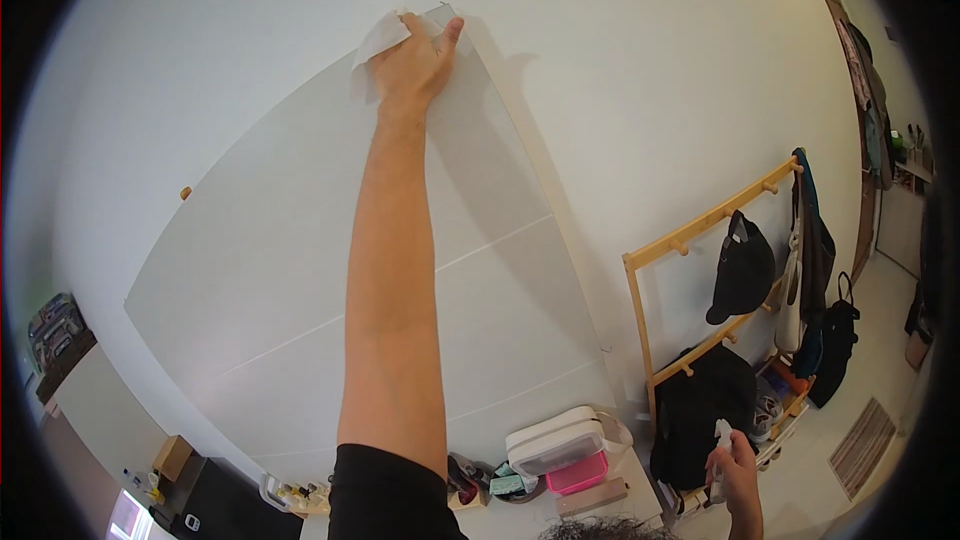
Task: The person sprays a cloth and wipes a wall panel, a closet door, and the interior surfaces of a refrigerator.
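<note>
My left hand [410,70] reaches up with the arm stretched out. It presses a white tissue or thin cloth [384,38] against the top corner of a large, pale panel [280,240] on the wall, which looks like a mirror. The thumb sticks out to the right, and the other fingers are partly hidden behind the cloth. Low at the right, my right hand [737,477] is wrapped around a small white spray bottle [721,440], held upright away from the panel. Its lower part is hidden by the fingers.
Right of the panel stands a wooden coat rack [700,225] with a black cap [742,270] and bags. Below the panel, a shelf holds a white case [550,440], a pink box [578,473] and small items. A dark table [240,505] is at lower left.
</note>
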The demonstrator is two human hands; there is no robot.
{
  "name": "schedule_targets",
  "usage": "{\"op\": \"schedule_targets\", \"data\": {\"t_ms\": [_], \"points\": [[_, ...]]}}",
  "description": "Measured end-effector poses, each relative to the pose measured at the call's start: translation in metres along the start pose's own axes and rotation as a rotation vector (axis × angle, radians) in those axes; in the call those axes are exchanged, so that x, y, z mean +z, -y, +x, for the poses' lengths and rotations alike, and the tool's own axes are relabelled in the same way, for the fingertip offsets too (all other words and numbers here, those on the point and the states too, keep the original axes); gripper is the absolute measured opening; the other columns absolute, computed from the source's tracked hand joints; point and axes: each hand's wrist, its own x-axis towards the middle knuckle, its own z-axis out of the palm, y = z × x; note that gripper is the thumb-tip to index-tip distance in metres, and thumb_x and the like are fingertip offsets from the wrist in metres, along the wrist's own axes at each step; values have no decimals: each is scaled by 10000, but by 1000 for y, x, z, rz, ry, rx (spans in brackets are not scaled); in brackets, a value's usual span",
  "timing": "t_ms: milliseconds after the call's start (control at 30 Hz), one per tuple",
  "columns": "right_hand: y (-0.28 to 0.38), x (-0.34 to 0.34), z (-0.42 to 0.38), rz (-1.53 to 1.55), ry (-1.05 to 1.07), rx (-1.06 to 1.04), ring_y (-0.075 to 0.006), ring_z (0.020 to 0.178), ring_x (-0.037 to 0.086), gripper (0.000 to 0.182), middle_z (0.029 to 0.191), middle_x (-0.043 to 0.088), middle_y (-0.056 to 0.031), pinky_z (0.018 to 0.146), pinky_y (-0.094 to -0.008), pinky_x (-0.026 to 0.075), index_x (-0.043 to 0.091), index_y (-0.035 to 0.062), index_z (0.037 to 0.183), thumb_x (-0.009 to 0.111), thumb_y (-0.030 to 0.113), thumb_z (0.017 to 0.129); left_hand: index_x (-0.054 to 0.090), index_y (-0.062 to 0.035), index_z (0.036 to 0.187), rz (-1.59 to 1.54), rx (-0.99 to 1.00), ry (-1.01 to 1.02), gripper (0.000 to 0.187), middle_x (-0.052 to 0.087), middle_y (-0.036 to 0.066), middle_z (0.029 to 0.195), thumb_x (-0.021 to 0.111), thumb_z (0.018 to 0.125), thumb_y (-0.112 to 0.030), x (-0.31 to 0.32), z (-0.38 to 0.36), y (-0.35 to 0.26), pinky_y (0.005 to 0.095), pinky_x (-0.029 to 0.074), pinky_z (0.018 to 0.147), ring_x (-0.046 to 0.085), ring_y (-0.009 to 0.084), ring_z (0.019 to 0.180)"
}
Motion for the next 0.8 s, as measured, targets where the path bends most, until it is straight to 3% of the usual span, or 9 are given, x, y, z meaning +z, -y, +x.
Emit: {"op": "schedule_targets", "data": {"t_ms": [67, 200, 367, 500, 567, 633, 667, 800], "points": [[0, 7, -3, -23, -25, -1, -129, 501, 553, 306, 708, 587, -64, 449, -265, 450, 492, 35, 1199, 572, 128, 918, 495, 52, 1313, 7, 126, -1, 803, 546, 231, 1348, 360, 980, -667, -9, -3, 15, 484, 393, 1054, 488, 390, 1289], [-7, 18, -3, -4, 3, 62, -128, 519, 565, 355, 736, 592, -71, 462, -270, 458, 481, 26, 1249, 597, 101, 922, 474, 43, 1349, 117, 39, 17, 795, 553, 247, 1349, 368, 982, -655, -27, -18, 66, 477, 411, 1040, 513, 396, 1272], [-6, 41, -1, 6, 67, 50, -126, 550, 574, 362, 747, 601, -68, 488, -267, 467, 481, 25, 1258, 601, 98, 924, 389, 22, 1435, 240, -53, 9, 794, 568, 258, 1354, 351, 993, -637, -65, -44, 151, 496, 373, 1079, 520, 412, 1279], [0, 45, 0, -15, 143, 34, -122, 551, 574, 375, 754, 607, -66, 504, -260, 474, 477, 13, 1261, 615, 104, 924, 351, 44, 1447, 219, -148, -88, 797, 460, 251, 1463, 344, 1002, -617, -90, -73, 197, 510, 322, 1123, 448, 403, 1347], [4, 42, -1, -19, 118, 19, -122, 535, 567, 348, 735, 599, -63, 485, -259, 465, 485, 20, 1228, 588, 89, 902, 345, 56, 1445, 134, -197, -115, 798, 405, 247, 1512, 353, 1004, -609, -85, -75, 198, 520, 299, 1138, 407, 401, 1383], [3, 33, -3, -30, 100, 15, -122, 519, 560, 324, 717, 590, -60, 466, -258, 457, 493, 28, 1195, 560, 73, 881, 322, 70, 1468, 318, -54, -267, 815, 291, 236, 1582, 383, 1002, -596, -71, -81, 195, 547, 238, 1168, 298, 393, 1454], [1, 24, -1, -30, 96, 27, -121, 534, 564, 344, 733, 596, -62, 482, -260, 464, 483, 17, 1228, 583, 92, 907, 322, 70, 1468, 316, -58, -265, 815, 291, 236, 1582, 383, 1002, -596, -62, -82, 192, 547, 238, 1168, 298, 393, 1454], [0, 10, 1, -10, 49, 68, -119, 555, 566, 365, 749, 598, -64, 503, -262, 471, 476, 10, 1258, 601, 112, 931, 283, 61, 1516, 277, 230, -248, 878, 274, 232, 1595, 456, 969, -603, -19, -86, 117, 551, 183, 1195, 242, 384, 1487]]}}
